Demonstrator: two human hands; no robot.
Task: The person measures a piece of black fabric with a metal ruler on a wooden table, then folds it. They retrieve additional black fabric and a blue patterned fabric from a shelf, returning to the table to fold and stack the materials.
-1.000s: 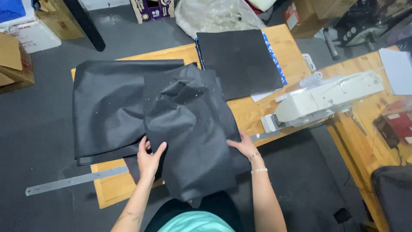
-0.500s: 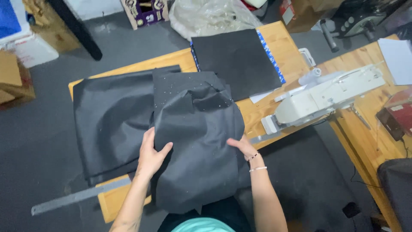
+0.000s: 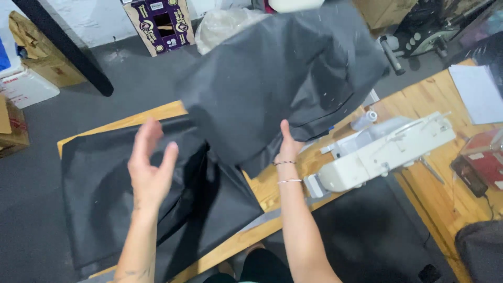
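Head view: two black fabric pieces [image 3: 283,78] [image 3: 131,209]

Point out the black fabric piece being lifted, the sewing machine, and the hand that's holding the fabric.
lifted black fabric piece [image 3: 277,78], head view, middle of the cloth.
sewing machine [image 3: 382,152], head view, white body.
right hand [image 3: 287,149], head view, back of the hand.

Lifted dark grey fabric piece [image 3: 277,78] fills the air over the far half of the light wooden table [image 3: 262,186], blocking any reach straight ahead. To the right, the white sewing machine [image 3: 385,152] lies across the way, just beside the right hand [image 3: 287,147]. The left hand [image 3: 149,170] hovers with open grip over the flat black fabric sheet [image 3: 105,204]; nothing stands above that sheet. A bare wooden strip shows between sheet and machine.
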